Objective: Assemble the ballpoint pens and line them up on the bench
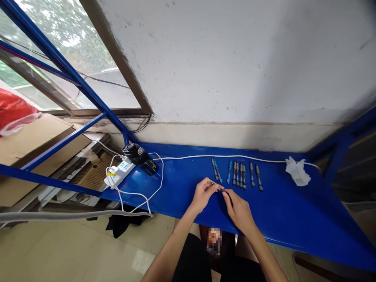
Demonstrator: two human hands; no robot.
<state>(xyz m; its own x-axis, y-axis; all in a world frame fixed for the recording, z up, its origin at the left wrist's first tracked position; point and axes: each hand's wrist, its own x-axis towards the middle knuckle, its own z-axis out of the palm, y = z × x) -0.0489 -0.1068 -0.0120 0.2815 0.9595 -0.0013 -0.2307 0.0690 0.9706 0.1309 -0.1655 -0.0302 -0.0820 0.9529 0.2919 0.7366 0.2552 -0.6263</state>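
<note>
Over the front part of the blue tabletop [182, 188], my left hand [202, 195] pinches one end of a thin dark pen [219, 189]. The fingertips of my right hand [239, 209] close on its other end, and the two hands almost meet. Fingers cover much of the pen, so its details are hard to see. Just beyond my hands lies a loose row of several pens, among them grey-and-black pens [241, 176] and a bright blue pen [229, 171]. Two more dark pens [258, 177] lie at the right end of that row.
A black bottle [142, 159] lies on its side by a white power strip [117, 172] with looping white cables at the left. One cable [188, 157] runs along the back to a crumpled white tissue [297, 171]. Blue metal posts [96, 102] frame the table beside cardboard boxes [38, 149].
</note>
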